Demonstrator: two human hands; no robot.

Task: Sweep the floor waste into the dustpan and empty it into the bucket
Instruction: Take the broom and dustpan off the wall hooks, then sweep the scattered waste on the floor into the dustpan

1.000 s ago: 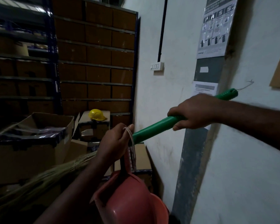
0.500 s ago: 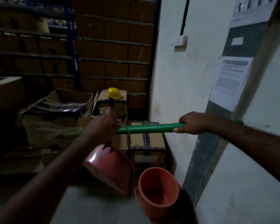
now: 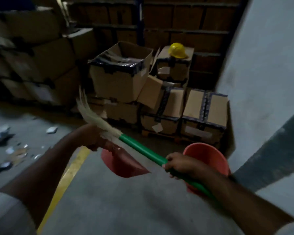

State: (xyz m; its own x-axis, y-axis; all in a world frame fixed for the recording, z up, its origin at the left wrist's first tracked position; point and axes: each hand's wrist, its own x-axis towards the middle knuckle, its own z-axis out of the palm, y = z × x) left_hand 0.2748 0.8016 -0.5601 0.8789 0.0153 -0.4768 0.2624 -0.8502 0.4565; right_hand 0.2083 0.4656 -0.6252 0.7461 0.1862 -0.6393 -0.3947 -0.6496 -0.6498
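Note:
My right hand (image 3: 178, 164) grips the green handle of the broom (image 3: 141, 150). Its pale bristles fan up and to the left. My left hand (image 3: 93, 138) holds the handle of the red dustpan (image 3: 124, 164), which hangs below the broom, scoop down. The hand sits right beside the base of the bristles. An orange-red bucket (image 3: 209, 155) stands on the floor behind my right hand, close to the wall. Scraps of waste (image 3: 15, 150) lie scattered on the grey floor at the left.
Stacked cardboard boxes (image 3: 161, 102) fill the back, one carrying a yellow hard hat (image 3: 177, 50). Shelving with more boxes runs behind and to the left. A white wall (image 3: 265, 78) rises on the right. A yellow line (image 3: 66, 180) crosses the floor.
The view has dropped from the wall towards the floor. Both hands brought the broom and dustpan down and leftward; the broom head now points up-left, and the floor waste has come into view.

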